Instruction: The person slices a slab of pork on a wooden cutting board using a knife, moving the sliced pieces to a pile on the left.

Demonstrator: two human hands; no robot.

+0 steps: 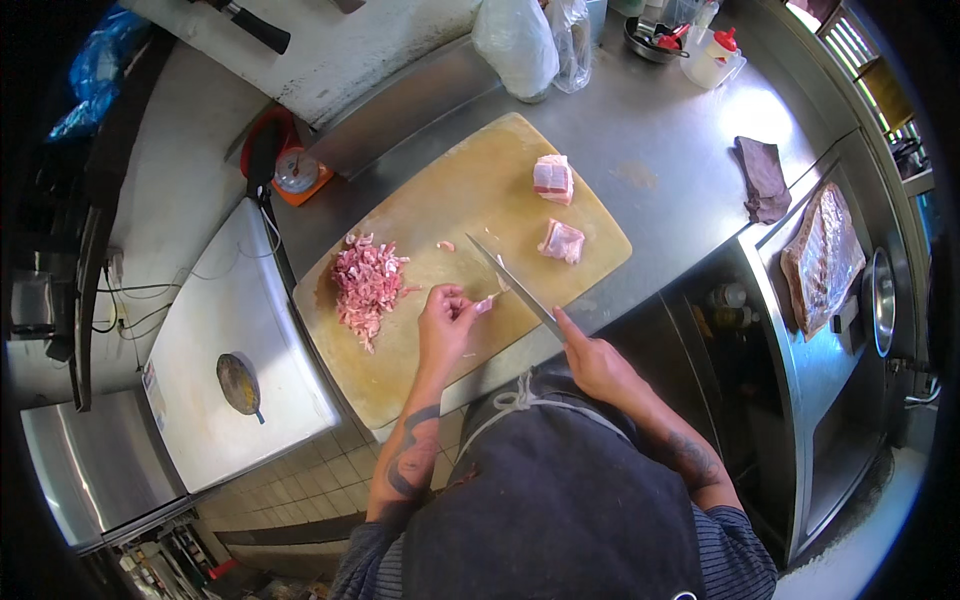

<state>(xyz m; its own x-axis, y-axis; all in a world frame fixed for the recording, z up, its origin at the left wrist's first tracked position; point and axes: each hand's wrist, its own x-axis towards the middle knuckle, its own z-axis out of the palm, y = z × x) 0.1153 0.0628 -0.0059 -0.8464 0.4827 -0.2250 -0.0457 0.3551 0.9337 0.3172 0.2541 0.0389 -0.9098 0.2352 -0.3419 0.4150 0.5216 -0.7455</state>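
My left hand (448,309) pinches a small piece of pale pink meat (484,304) over a worn yellowish cutting board (435,202). In my right hand (596,360) is the handle end of a long kitchen knife (517,289), its blade slanting up and left across the board, index finger laid along it. A thin strip of fatty meat (502,276) lies beside the blade. Left of my hands is a heap of chopped raw meat (369,285), with a small scrap (446,245) nearby. Two chunks of fatty meat, one farther (553,179) and one nearer (562,241), rest at the board's right part.
An orange dial scale (296,172) stands behind the board's left side. Plastic bags (517,49), a small pan (652,41) and a plastic jug (711,60) stand at the back. At right are a dark cloth (763,178), a large meat slab (823,259) and a metal bowl (883,301).
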